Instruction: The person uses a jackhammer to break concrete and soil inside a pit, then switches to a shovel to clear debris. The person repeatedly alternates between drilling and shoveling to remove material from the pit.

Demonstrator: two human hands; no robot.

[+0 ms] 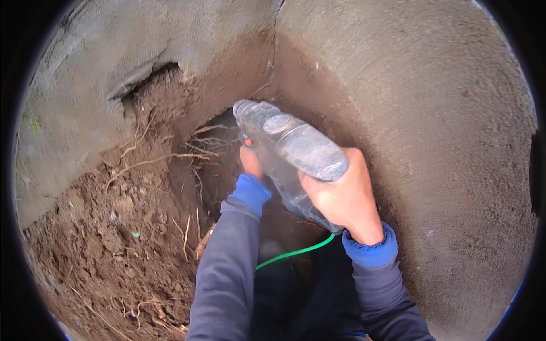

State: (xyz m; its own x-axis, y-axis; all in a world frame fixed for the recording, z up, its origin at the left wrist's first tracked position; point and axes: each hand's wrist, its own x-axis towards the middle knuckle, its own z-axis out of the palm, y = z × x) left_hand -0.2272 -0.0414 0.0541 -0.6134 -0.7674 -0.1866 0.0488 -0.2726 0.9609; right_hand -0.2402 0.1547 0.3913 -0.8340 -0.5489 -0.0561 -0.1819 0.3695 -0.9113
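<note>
A dusty grey rotary hammer [296, 142] slants across the middle, its front end pointing up and left into the corner of the pit. My right hand [344, 196] is wrapped round its rear handle. Lower on the left side, my left hand [251, 162] is closed at the front of the tool, apparently on its side handle, which is mostly hidden. Beside that hand shows a small orange-red part [248, 142]. From the tool's rear end a green cord [296, 252] runs down and left behind my left forearm. The bit cannot be seen.
Loose brown soil [108, 244] is heaped on the left, with thin roots [153, 165] sticking out of it. A concrete wall [455, 142] curves along the right. Another grey wall [114, 62], with a broken gap [148, 82] low in it, stands at the far left.
</note>
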